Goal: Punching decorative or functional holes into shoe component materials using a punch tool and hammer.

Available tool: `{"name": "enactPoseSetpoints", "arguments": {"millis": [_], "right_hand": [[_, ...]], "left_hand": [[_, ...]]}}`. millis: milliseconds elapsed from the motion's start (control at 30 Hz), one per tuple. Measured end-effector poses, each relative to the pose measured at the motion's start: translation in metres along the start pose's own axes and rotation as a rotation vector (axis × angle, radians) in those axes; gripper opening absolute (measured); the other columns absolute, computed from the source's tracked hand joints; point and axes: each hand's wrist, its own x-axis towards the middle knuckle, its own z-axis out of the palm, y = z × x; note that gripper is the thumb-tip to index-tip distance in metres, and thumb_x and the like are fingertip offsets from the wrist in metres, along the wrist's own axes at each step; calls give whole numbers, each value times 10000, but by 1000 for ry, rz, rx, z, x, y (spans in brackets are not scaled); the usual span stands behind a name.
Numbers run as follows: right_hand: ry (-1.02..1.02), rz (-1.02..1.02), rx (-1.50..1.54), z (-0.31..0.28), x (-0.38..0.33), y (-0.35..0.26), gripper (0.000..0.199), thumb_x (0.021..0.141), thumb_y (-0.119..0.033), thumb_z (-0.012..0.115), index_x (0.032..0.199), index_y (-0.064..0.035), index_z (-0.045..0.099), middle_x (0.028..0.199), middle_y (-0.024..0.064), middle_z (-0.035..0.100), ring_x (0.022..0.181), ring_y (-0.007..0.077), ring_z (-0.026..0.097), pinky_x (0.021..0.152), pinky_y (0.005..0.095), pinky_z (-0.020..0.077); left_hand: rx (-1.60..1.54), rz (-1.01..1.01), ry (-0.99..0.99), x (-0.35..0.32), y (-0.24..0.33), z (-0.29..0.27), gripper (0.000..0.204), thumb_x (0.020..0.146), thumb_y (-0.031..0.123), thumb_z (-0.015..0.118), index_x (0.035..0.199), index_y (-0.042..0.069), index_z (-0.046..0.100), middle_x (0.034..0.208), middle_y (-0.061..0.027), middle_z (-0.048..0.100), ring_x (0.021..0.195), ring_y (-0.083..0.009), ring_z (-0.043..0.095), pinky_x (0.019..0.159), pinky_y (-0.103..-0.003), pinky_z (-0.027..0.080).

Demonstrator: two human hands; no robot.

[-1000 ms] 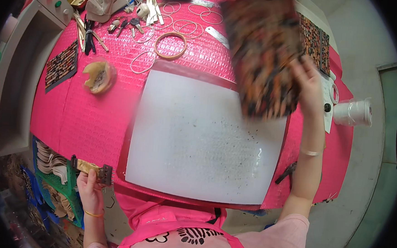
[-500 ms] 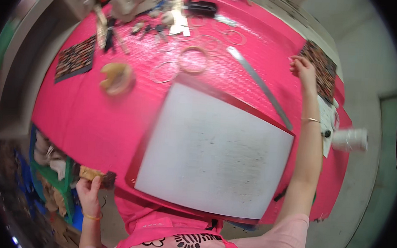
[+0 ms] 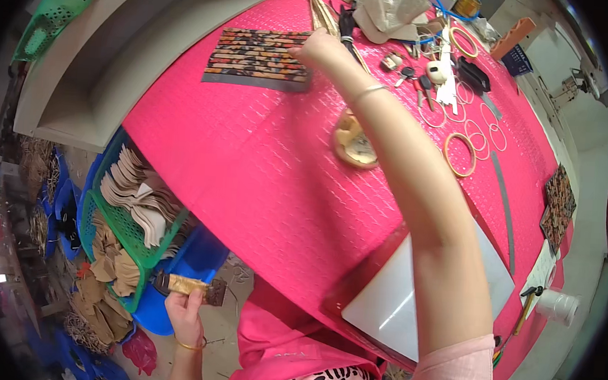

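Note:
My left hand [image 3: 185, 318] is closed around a short flat brush [image 3: 190, 287], tan in the middle and dark at both ends. It is held low, off the table's near left edge, beside a blue tub. My right arm stretches across the table to the far left. There the fingers of my right hand [image 3: 316, 49] are bent together at the right end of several dark, flower-patterned strips [image 3: 253, 56], laid in rows on a grey sheet. The hand partly hides that end. A white board [image 3: 389, 293] in a red tray lies under my right forearm, partly covered by it.
A roll of tape [image 3: 355, 146] lies beside my right forearm. Tools, cords and a ring [image 3: 459, 155] are scattered farther back. A metal ruler [image 3: 503, 209] and another patterned stack [image 3: 558, 205] lie on the right. Green baskets [image 3: 138, 288] with cut pieces stand beyond the left edge.
My view has turned left. My right hand has moved from the patterned stack on the right to the strips on the far left. The brush stays in my left hand.

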Motion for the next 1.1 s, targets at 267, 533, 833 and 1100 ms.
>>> {"name": "enactPoseSetpoints", "arguments": {"millis": [267, 533, 833, 1100], "right_hand": [[418, -321, 333, 32, -3, -7, 488, 708, -11, 550, 1152, 51, 357, 928, 293, 564, 915, 430, 541, 813, 439, 431], [174, -182, 91, -12, -70, -8, 454, 773, -257, 563, 1155, -28, 476, 967, 177, 603, 885, 291, 596, 784, 376, 467], [199, 103, -135, 83, -48, -45, 851, 731, -512, 593, 1305, 10, 246, 929, 161, 605, 855, 255, 591, 735, 395, 410], [348, 173, 388, 95, -52, -54, 559, 789, -128, 518, 1296, -52, 295, 1005, 201, 589, 956, 301, 545, 851, 394, 368]], "left_hand": [[-148, -23, 53, 27, -10, -26, 168, 835, 116, 558, 931, -20, 536, 824, -42, 568, 687, -89, 517, 623, -225, 422], [-386, -52, -178, 17, 5, -2, 220, 810, 144, 606, 952, -9, 534, 866, -42, 573, 727, -107, 529, 641, -231, 410], [-384, -79, -38, -20, -8, -51, 235, 847, 172, 551, 997, -1, 496, 878, -64, 574, 724, -135, 559, 628, -270, 468], [-369, -39, -92, -20, -5, -46, 195, 895, 213, 479, 965, 31, 464, 792, -80, 581, 600, -138, 580, 479, -269, 498]]}}
